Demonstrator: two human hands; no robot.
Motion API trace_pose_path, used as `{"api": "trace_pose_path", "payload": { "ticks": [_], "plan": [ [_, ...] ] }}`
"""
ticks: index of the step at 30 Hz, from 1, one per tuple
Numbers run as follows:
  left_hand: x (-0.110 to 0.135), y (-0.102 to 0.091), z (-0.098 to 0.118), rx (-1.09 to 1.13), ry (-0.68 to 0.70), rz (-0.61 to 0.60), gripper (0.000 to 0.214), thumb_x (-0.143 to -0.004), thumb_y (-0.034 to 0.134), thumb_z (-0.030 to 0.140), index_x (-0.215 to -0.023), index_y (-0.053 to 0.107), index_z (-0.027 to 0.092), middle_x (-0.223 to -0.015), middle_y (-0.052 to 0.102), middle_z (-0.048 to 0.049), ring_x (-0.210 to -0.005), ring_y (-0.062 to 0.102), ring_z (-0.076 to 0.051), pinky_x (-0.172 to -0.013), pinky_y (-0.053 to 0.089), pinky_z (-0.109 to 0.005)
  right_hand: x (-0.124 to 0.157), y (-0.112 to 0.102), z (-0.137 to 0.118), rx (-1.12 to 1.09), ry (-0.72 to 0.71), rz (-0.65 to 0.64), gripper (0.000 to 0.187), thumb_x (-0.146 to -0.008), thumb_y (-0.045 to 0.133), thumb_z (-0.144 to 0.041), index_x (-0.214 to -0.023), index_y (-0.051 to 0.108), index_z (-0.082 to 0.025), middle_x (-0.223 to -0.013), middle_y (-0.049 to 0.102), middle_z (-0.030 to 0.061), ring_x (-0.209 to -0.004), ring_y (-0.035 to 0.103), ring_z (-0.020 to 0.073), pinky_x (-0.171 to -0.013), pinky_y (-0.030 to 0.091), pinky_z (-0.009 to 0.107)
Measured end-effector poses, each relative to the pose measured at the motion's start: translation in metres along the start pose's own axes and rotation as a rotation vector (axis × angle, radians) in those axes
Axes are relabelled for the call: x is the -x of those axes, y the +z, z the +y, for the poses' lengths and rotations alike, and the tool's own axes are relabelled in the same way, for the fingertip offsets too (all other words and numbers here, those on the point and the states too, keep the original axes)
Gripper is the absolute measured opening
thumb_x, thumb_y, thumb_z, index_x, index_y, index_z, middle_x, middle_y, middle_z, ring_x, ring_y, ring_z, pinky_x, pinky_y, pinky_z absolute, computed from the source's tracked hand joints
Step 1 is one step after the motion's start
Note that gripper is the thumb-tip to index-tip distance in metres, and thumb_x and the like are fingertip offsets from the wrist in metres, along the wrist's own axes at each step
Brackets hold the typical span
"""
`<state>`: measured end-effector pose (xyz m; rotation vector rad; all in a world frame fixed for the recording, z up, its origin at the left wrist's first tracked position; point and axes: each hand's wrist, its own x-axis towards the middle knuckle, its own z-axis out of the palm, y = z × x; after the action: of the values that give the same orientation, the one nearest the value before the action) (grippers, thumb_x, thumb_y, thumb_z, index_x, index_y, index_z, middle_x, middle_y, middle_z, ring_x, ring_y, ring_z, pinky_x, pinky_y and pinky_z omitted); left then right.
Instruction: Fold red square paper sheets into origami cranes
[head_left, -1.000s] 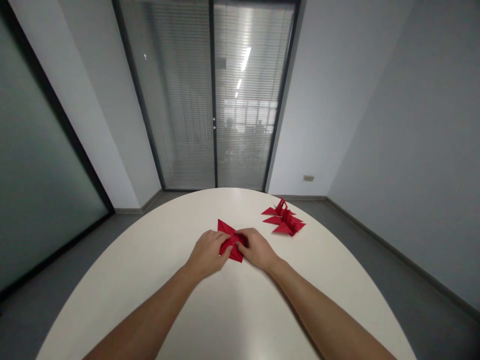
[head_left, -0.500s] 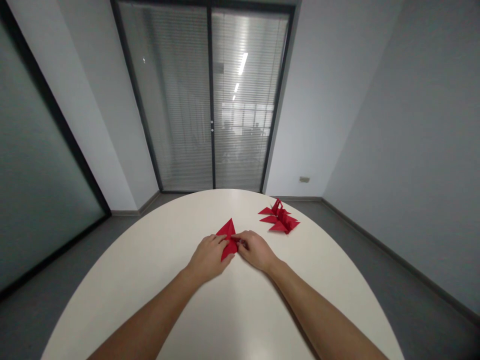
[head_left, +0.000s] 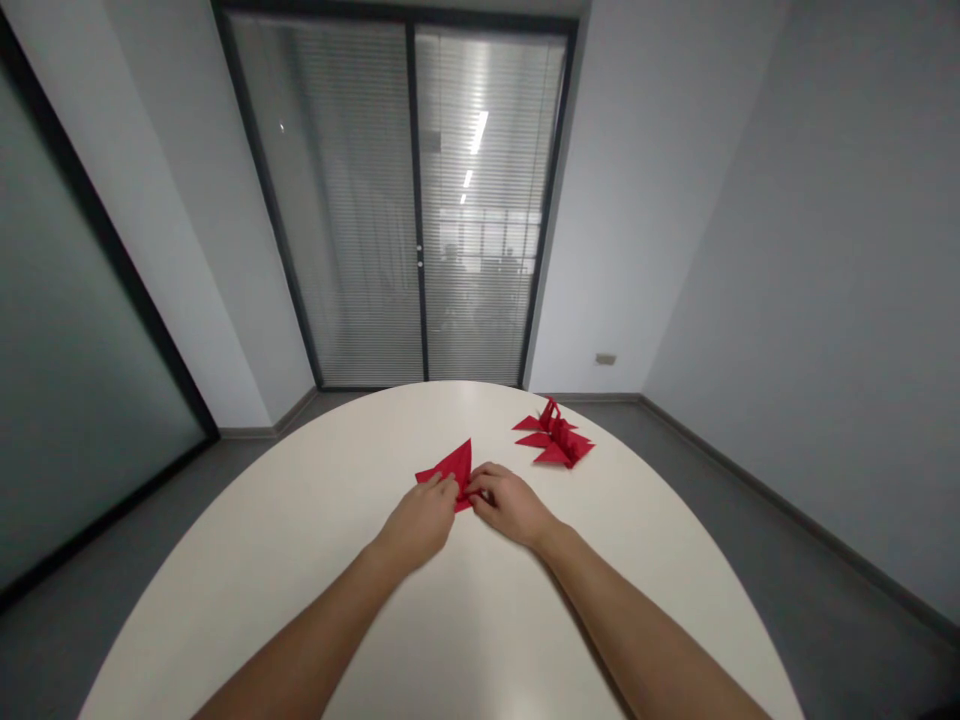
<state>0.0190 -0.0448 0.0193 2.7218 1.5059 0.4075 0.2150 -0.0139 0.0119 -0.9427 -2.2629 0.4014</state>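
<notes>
A folded piece of red origami paper [head_left: 456, 466] lies on the white table in front of me, one sharp corner directed away. My left hand [head_left: 421, 515] holds it down from the near left, fingers over its lower part and covering some of the folds. At the paper's right edge, my right hand [head_left: 507, 502] has thumb and forefinger pinched together on it. The two hands almost meet at the lower right of the sheet. How the layers run under the fingers is hidden.
Several folded red paper cranes [head_left: 556, 438] sit close together at the far right of the round white table [head_left: 360, 630]. Beyond the table's far edge stand glass doors with blinds [head_left: 480, 310]. A wall socket [head_left: 605, 359] is to their right.
The red paper has turned, so its left corner now sticks out beyond my left fingers. My left hand has drawn slightly left; the right hand keeps its pinch at the right edge.
</notes>
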Motion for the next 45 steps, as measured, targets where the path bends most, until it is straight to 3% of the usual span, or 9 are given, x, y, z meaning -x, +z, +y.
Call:
{"api": "trace_pose_path", "payload": {
  "ticks": [5, 10, 16, 21, 27, 31, 34, 42, 45],
  "plan": [
    [0.0, 0.0, -0.001, 0.089, -0.014, 0.07, 0.024, -0.098, 0.047, 0.031, -0.114, 0.06, 0.02, -0.113, 0.07, -0.0102, -0.102, 0.066, -0.026, -0.088, 0.052, -0.038, 0.002, -0.005, 0.0, -0.047, 0.029, 0.027, 0.017, -0.088, 0.058, -0.01, -0.093, 0.069, -0.022, -0.113, 0.065, 0.0043, -0.089, 0.065, 0.0159, -0.083, 0.053, 0.03],
    [-0.004, 0.0, -0.001, 0.102, -0.018, 0.07, 0.023, -0.096, 0.045, 0.021, -0.112, 0.061, 0.02, -0.114, 0.07, -0.0086, -0.102, 0.067, -0.025, -0.089, 0.052, -0.037, -0.001, -0.006, -0.004, -0.006, -0.007, 0.084, 0.015, -0.088, 0.059, -0.013, -0.097, 0.067, -0.022, -0.116, 0.065, 0.0061, -0.106, 0.061, 0.0207, -0.094, 0.049, 0.036],
    [-0.007, 0.006, -0.008, 0.129, -0.047, 0.092, 0.025, -0.087, 0.048, 0.012, -0.107, 0.061, 0.019, -0.107, 0.071, -0.0082, -0.097, 0.067, -0.024, -0.086, 0.052, -0.035, -0.005, -0.004, -0.004, -0.029, -0.05, 0.075, 0.012, -0.088, 0.061, -0.015, -0.097, 0.064, -0.022, -0.102, 0.07, 0.0042, -0.1, 0.06, 0.0217, -0.093, 0.046, 0.038],
    [-0.008, 0.015, -0.021, 0.226, -0.077, 0.128, 0.03, -0.084, 0.049, 0.006, -0.107, 0.063, 0.02, -0.106, 0.072, -0.0074, -0.099, 0.068, -0.023, -0.089, 0.052, -0.035, -0.007, -0.005, -0.006, -0.05, -0.04, 0.058, 0.042, -0.075, 0.073, -0.017, -0.115, 0.061, -0.023, -0.106, 0.068, 0.0049, -0.104, 0.058, 0.0249, -0.095, 0.044, 0.04],
    [-0.014, 0.02, -0.027, 0.329, -0.078, 0.261, 0.033, -0.084, 0.047, 0.004, -0.108, 0.063, 0.02, -0.107, 0.072, -0.0064, -0.099, 0.068, -0.021, -0.091, 0.052, -0.035, -0.01, 0.0, 0.005, -0.061, -0.04, 0.094, 0.048, -0.075, 0.07, -0.013, -0.121, 0.061, -0.024, -0.121, 0.064, 0.007, -0.119, 0.053, 0.026, -0.104, 0.04, 0.043],
    [-0.016, 0.016, -0.024, 0.36, -0.064, 0.358, 0.031, -0.088, 0.046, 0.007, -0.109, 0.063, 0.022, -0.106, 0.072, -0.0041, -0.098, 0.067, -0.02, -0.089, 0.052, -0.033, -0.011, 0.004, 0.016, -0.04, 0.005, 0.217, 0.039, -0.08, 0.065, -0.011, -0.117, 0.064, -0.024, -0.126, 0.062, 0.0083, -0.122, 0.051, 0.025, -0.106, 0.04, 0.043],
    [-0.014, 0.012, -0.022, 0.334, -0.113, 0.408, 0.025, -0.091, 0.047, 0.012, -0.105, 0.065, 0.023, -0.1, 0.072, -0.0028, -0.092, 0.067, -0.019, -0.083, 0.051, -0.031, -0.012, 0.005, 0.021, -0.019, 0.064, 0.283, 0.027, -0.082, 0.063, -0.012, -0.106, 0.067, -0.024, -0.112, 0.069, 0.0063, -0.12, 0.053, 0.0257, -0.103, 0.041, 0.043],
    [-0.016, 0.014, -0.03, 0.483, -0.331, 0.489, 0.017, -0.094, 0.053, 0.028, -0.1, 0.068, 0.022, -0.096, 0.074, -0.0029, -0.085, 0.068, -0.02, -0.078, 0.049, -0.03, -0.014, -0.001, 0.017, -0.038, 0.196, 0.213, 0.009, -0.09, 0.063, -0.026, -0.096, 0.07, -0.023, -0.089, 0.072, 0.0032, -0.087, 0.063, 0.0215, -0.095, 0.044, 0.042],
    [-0.019, 0.016, -0.031, 0.624, -0.369, 0.517, 0.022, -0.095, 0.052, 0.034, -0.102, 0.068, 0.021, -0.097, 0.074, -0.0046, -0.085, 0.068, -0.02, -0.078, 0.05, -0.03, -0.015, 0.0, 0.019, -0.119, 0.214, 0.242, 0.012, -0.092, 0.062, -0.029, -0.096, 0.069, -0.021, -0.094, 0.072, 0.0051, -0.09, 0.064, 0.0214, -0.09, 0.046, 0.038]
  ]
}}
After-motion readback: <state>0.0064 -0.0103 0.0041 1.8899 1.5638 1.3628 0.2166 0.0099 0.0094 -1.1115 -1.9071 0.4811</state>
